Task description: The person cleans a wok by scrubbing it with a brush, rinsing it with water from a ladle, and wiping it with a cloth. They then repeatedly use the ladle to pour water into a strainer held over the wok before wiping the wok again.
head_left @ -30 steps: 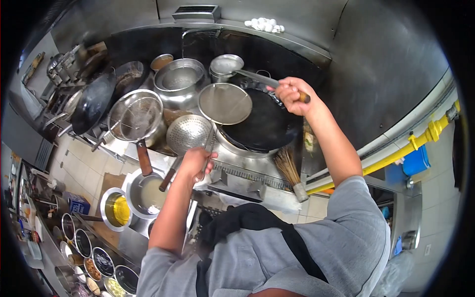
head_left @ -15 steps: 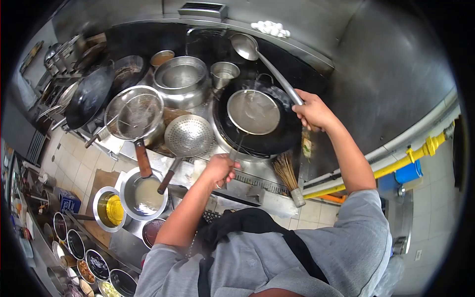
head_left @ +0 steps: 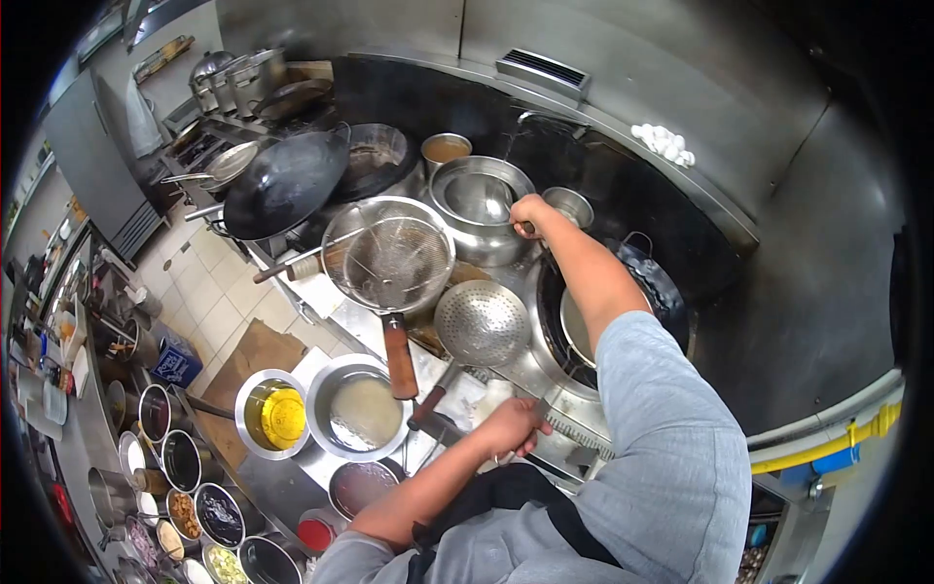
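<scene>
My right hand (head_left: pixel 530 216) is closed round the ladle, at the right rim of the steel pot (head_left: pixel 486 243). The ladle's bowl (head_left: pixel 494 208) appears inside the basin on that pot; my arm hides some of its handle. My left hand (head_left: pixel 516 428) grips the handle of the fine strainer (head_left: pixel 576 326) near the stove's front edge. That strainer rests over the black wok (head_left: pixel 666 282), mostly hidden by my right forearm. A perforated skimmer (head_left: pixel 482 323) lies left of the wok.
A large wire strainer (head_left: pixel 389 255) sits left of the skimmer. In front are a pot of cloudy liquid (head_left: pixel 366 413) and a pot of yellow oil (head_left: pixel 282 419). Another wok (head_left: pixel 287 185) leans at the back left. Several ingredient containers stand at the lower left.
My right hand has moved left with the ladle, from the wok's right side to the steel pot. My left hand still holds the strainer. The view has turned left.
</scene>
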Demonstrator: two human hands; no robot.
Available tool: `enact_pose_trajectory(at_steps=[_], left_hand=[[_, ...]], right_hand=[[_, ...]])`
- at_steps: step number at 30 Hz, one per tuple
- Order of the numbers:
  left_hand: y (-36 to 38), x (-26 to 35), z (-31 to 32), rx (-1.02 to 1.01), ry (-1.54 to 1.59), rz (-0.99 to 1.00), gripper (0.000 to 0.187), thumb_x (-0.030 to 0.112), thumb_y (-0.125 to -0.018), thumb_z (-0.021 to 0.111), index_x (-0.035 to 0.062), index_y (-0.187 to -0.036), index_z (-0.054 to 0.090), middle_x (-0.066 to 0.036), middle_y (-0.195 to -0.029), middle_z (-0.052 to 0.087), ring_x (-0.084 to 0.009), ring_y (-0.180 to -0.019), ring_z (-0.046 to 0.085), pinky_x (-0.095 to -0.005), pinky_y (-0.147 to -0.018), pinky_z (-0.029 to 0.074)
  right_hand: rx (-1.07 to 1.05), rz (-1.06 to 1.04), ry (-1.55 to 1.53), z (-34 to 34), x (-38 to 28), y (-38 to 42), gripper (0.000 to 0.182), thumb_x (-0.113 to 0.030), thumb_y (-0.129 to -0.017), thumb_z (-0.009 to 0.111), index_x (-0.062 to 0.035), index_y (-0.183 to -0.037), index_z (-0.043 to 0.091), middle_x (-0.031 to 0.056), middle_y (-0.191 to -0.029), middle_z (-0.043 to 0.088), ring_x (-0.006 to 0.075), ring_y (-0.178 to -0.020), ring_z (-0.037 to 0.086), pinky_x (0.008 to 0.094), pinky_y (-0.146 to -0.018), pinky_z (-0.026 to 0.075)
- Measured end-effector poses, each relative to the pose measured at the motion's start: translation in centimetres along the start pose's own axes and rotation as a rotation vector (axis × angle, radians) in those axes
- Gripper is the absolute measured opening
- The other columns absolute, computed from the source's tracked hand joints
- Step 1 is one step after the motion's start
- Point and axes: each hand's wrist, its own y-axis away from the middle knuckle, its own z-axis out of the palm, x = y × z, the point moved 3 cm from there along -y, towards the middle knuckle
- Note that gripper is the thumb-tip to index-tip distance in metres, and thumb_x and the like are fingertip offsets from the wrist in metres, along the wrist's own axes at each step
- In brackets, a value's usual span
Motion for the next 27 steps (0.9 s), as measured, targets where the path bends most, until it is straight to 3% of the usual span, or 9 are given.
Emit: enact_pose_trajectory(at_steps=[7, 10, 13, 15, 16, 18, 19, 22, 27], left_hand=[[1.5, -0.3, -0.7, -0.018, 0.033, 0.02, 0.013, 0.006, -0.088, 0.044, -0.0008, -0.09, 0.055, -0.005, -0.066, 0.055, -0.0096, -0.04, 0.047, -0.0238, -0.034, 0.038], [2.0, 0.2, -0.3, 0.009, -0.002, 0.008, 0.013, 0.005, -0.087, 0.045, -0.0013, -0.091, 0.055, -0.004, -0.064, 0.054, -0.0099, -0.041, 0.047, -0.0239, -0.034, 0.038], [0.8, -0.3, 0.0, 0.019, 0.01, -0.018, 0.014, 0.005, -0.087, 0.045, -0.001, -0.09, 0.056, -0.003, -0.058, 0.052, -0.0099, -0.04, 0.046, -0.0245, -0.035, 0.037], [-0.5, -0.8, 0.4, 0.016, -0.003, -0.01, 0.013, 0.006, -0.087, 0.045, -0.0009, -0.09, 0.056, -0.003, -0.057, 0.051, -0.01, -0.04, 0.046, -0.0246, -0.035, 0.037], [-0.8, -0.8, 0.7, 0.026, -0.014, 0.0, 0.013, 0.006, -0.087, 0.045, -0.0008, -0.09, 0.056, -0.003, -0.056, 0.051, -0.0101, -0.04, 0.046, -0.0247, -0.036, 0.037], [-0.9, -0.1, 1.7, 0.028, -0.039, 0.003, 0.013, 0.006, -0.086, 0.046, -0.0008, -0.09, 0.057, -0.003, -0.054, 0.05, -0.0105, -0.039, 0.046, -0.0249, -0.035, 0.036], [-1.4, -0.2, 2.1, 0.044, -0.073, 0.01, 0.013, 0.006, -0.086, 0.046, -0.0009, -0.089, 0.057, -0.004, -0.053, 0.05, -0.0107, -0.039, 0.045, -0.0248, -0.035, 0.036], [-2.3, -0.3, 3.8, 0.067, -0.087, 0.019, 0.015, 0.007, -0.086, 0.047, -0.001, -0.088, 0.058, -0.005, -0.051, 0.05, -0.0109, -0.037, 0.044, -0.0246, -0.035, 0.034], [-4.2, 0.0, 5.1, 0.159, 0.054, 0.079, 0.015, -0.002, -0.084, 0.049, -0.0077, -0.098, 0.051, -0.01, -0.076, 0.062, -0.0107, -0.042, 0.048, -0.0233, -0.033, 0.038]], right_hand=[[-0.67, 0.398, -1.197, 3.9, 1.9, -2.4, 0.026, -0.011, -0.089, 0.047, -0.0081, -0.065, 0.038, -0.0014, -0.053, 0.041, 0.0065, -0.039, 0.043, 0.0171, -0.033, 0.036], [-0.682, 0.353, -1.432, 3.5, 3.0, -2.3, 0.029, -0.009, -0.088, 0.048, -0.0094, -0.062, 0.035, -0.0015, -0.052, 0.039, 0.007, -0.039, 0.043, 0.0179, -0.033, 0.037], [-0.686, 0.303, -1.527, 1.6, 4.8, 0.1, 0.012, -0.007, -0.088, 0.05, 0.0029, -0.089, 0.043, -0.0005, -0.054, 0.039, 0.0079, -0.04, 0.041, 0.0191, -0.033, 0.038], [-0.699, 0.267, -1.562, 0.0, 5.7, 2.4, 0.041, -0.007, -0.09, 0.05, 0.0098, -0.121, 0.03, 0.0005, -0.057, 0.039, 0.008, -0.041, 0.04, 0.0186, -0.033, 0.037], [-0.685, 0.261, -1.574, -1.0, 6.1, 3.7, 0.041, -0.007, -0.09, 0.05, 0.0098, -0.121, 0.03, 0.0005, -0.057, 0.039, 0.008, -0.041, 0.04, 0.0186, -0.033, 0.037], [-0.727, 0.284, -1.538, -3.3, 7.0, 6.8, 0.018, -0.007, -0.088, 0.053, 0.0057, -0.094, 0.042, -0.0001, -0.058, 0.04, 0.007, -0.043, 0.043, 0.0169, -0.033, 0.037], [-0.785, 0.226, -1.538, -4.5, 7.8, 8.1, 0.033, -0.009, -0.09, 0.054, 0.0103, -0.109, 0.036, 0.0002, -0.06, 0.041, 0.0067, -0.043, 0.042, 0.0172, -0.033, 0.038], [-0.802, 0.184, -1.526, -8.7, 10.3, 13.1, 0.029, -0.013, -0.093, 0.051, 0.009, -0.108, 0.038, 0.0004, -0.06, 0.042, 0.0061, -0.042, 0.043, 0.0174, -0.032, 0.037], [-0.828, 0.16, -1.568, -14.9, 15.8, 24.4, 0.035, -0.017, -0.095, 0.047, 0.01, -0.117, 0.039, 0.0006, -0.063, 0.042, 0.0052, -0.042, 0.041, 0.0177, -0.031, 0.033]])
